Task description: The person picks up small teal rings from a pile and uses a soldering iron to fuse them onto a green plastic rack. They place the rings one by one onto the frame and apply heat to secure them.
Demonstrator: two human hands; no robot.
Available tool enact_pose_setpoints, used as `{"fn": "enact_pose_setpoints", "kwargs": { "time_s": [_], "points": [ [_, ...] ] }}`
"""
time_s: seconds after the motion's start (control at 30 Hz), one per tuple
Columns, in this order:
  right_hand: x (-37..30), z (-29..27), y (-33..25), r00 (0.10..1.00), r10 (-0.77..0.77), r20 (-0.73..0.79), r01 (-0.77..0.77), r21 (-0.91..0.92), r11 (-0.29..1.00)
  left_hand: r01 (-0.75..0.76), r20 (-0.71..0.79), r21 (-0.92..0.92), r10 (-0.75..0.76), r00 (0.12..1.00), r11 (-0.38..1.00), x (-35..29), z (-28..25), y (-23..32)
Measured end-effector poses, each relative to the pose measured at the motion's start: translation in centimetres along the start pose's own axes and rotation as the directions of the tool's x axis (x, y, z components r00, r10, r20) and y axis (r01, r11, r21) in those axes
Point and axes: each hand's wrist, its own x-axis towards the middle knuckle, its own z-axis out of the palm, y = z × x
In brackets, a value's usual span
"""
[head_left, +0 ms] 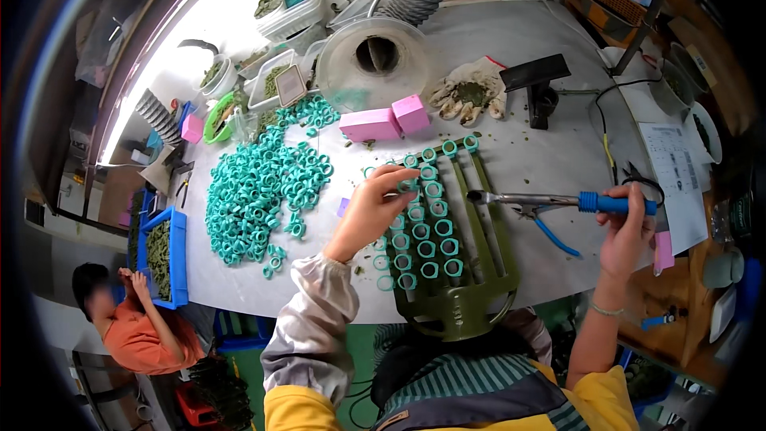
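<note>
My left hand reaches over the green frame, its thumb and forefinger closed around a teal ring-shaped piece. Rows of similar teal rings stand along the frame's left bars; the right bars are mostly bare. In my right hand is a soldering iron with a blue handle and a metal shaft. Its tip points left and hovers over the frame's right bars, apart from my left fingers. Left of the frame lies a large heap of loose teal rings.
Pink blocks stand behind the frame, near a stained glove and a black stand. Blue-handled pliers lie under the iron. A clear funnel-like hood is at the back. Far left, another person works beside a blue crate.
</note>
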Motion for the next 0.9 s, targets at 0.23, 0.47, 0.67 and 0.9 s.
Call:
{"fn": "enact_pose_setpoints", "kwargs": {
  "time_s": [0.23, 0.47, 0.67, 0.9],
  "points": [
    [0.5, 1.4, 1.3, 0.999, -0.041, 0.019, 0.040, 0.034, 0.999, -0.135, 0.018, 0.165, 0.133, 0.991, 0.977, 3.6, 3.4, -0.1],
    [0.4, 2.5, 3.3, 0.999, -0.047, 0.027, 0.046, 0.007, 0.999, -0.256, -0.025, 0.431, 0.295, 0.955, 0.865, 5.4, 5.6, -1.1],
    [0.2, 3.4, 4.0, 0.995, -0.038, 0.095, 0.037, 0.016, 0.999, -0.215, -0.047, 0.385, 0.251, 0.967, 0.898, 6.0, 6.4, -1.8],
    [0.6, 1.4, 2.1, 0.996, -0.080, 0.029, 0.080, 0.025, 0.996, -0.296, -0.009, 0.384, 0.324, 0.946, 0.875, 5.7, 4.9, -2.2]
  ]
}}
